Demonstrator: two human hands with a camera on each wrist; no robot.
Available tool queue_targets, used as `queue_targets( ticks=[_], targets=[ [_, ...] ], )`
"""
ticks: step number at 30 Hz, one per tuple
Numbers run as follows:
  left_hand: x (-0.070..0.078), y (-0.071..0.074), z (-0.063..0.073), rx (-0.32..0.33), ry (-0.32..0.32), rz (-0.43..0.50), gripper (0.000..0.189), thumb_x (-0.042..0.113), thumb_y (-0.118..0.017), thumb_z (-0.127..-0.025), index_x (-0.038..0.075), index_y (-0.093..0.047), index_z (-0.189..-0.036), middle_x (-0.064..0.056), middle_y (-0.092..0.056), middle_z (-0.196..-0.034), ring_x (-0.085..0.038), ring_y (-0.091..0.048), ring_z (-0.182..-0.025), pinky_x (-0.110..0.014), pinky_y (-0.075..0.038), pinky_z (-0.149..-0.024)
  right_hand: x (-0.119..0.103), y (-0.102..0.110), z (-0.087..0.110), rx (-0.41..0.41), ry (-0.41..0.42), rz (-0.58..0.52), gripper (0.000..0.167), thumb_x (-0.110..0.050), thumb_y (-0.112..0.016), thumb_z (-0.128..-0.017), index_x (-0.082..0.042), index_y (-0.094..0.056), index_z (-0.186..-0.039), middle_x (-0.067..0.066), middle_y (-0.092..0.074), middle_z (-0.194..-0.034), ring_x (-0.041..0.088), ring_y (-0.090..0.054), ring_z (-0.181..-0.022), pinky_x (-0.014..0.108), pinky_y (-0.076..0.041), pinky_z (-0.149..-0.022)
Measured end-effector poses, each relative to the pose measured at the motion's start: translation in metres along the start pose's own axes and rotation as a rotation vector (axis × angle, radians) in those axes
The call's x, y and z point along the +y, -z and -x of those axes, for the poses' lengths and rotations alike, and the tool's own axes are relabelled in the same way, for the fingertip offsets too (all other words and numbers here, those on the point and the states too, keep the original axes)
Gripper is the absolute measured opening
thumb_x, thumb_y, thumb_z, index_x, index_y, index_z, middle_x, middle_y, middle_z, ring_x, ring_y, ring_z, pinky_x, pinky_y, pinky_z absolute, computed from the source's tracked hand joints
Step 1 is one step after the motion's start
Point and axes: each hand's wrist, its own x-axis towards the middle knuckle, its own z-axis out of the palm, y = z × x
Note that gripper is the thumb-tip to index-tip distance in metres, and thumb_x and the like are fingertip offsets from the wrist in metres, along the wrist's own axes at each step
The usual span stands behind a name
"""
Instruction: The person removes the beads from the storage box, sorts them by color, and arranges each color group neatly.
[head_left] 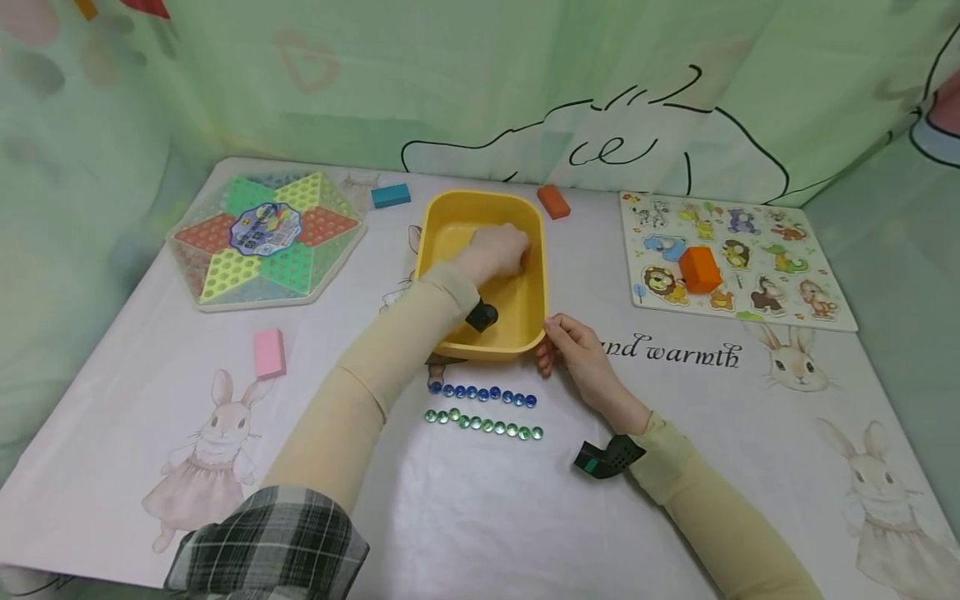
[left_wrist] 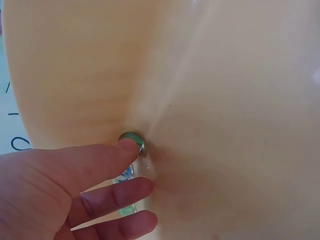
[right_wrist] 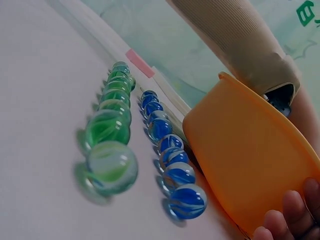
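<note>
My left hand [head_left: 497,250] reaches down into the yellow plastic basin [head_left: 517,315]. The left wrist view shows its thumb on a green marble [left_wrist: 136,136] beside the basin's wall, with the index finger mostly hidden. A blue-streaked marble [left_wrist: 124,175] and another green marble [left_wrist: 127,210] show between and behind the fingers. At the basin's near right corner, my right hand [head_left: 587,367] grips the rim, its lower fingers curled against the outside wall. In front of the basin lie a row of blue marbles [head_left: 483,394] and, nearer me, a row of green marbles [head_left: 476,422].
A hexagonal Chinese checkers box [head_left: 262,242] lies at left, a pink block [head_left: 269,352] nearer me. Behind the basin are a blue block [head_left: 391,196] and a red-orange block [head_left: 553,202]. On the right, an orange block [head_left: 700,270] sits on an animal puzzle board [head_left: 757,250].
</note>
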Motion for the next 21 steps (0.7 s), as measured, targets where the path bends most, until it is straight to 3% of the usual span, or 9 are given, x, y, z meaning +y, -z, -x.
queue_targets(
  ticks=[8, 13, 17, 21],
  targets=[
    [0.004, 0.0, 0.003, -0.031, -0.012, -0.003, 0.011, 0.017, -0.055, -0.09, 0.013, -0.062, -0.098, -0.001, -0.062, -0.098, -0.014, -0.05, -0.08, -0.028, -0.042, -0.069, 0.001, 0.0, 0.001, -0.005, -0.001, 0.004, 0.024, -0.022, -0.041, -0.099, -0.011, -0.053, -0.081, -0.002, -0.057, -0.069, 0.008, -0.053, -0.056, 0.022, -0.047, -0.053],
    [-0.001, 0.012, 0.011, -0.03, -0.029, 0.063, 0.012, 0.019, -0.058, -0.087, 0.013, -0.063, -0.096, -0.001, -0.06, -0.095, -0.014, -0.051, -0.08, -0.026, -0.042, -0.067, 0.001, -0.001, 0.001, 0.003, -0.006, 0.012, 0.024, -0.022, -0.041, -0.099, -0.011, -0.052, -0.081, -0.002, -0.057, -0.069, 0.008, -0.053, -0.056, 0.021, -0.047, -0.053],
    [-0.005, 0.027, 0.03, 0.038, -0.033, 0.156, 0.014, 0.022, -0.057, -0.087, 0.012, -0.061, -0.096, -0.001, -0.06, -0.094, -0.014, -0.051, -0.078, -0.026, -0.041, -0.066, 0.001, 0.0, 0.001, 0.002, 0.003, 0.006, 0.024, -0.023, -0.042, -0.099, -0.012, -0.053, -0.08, -0.002, -0.057, -0.069, 0.008, -0.053, -0.056, 0.021, -0.047, -0.053],
    [-0.008, 0.034, 0.06, 0.14, -0.043, 0.229, 0.018, 0.027, -0.057, -0.089, 0.012, -0.06, -0.099, 0.0, -0.061, -0.095, -0.013, -0.051, -0.077, -0.026, -0.041, -0.065, 0.0, 0.001, 0.001, -0.003, 0.007, 0.011, 0.025, -0.024, -0.042, -0.099, -0.012, -0.053, -0.08, -0.003, -0.057, -0.069, 0.008, -0.053, -0.057, 0.021, -0.047, -0.053]
  ],
)
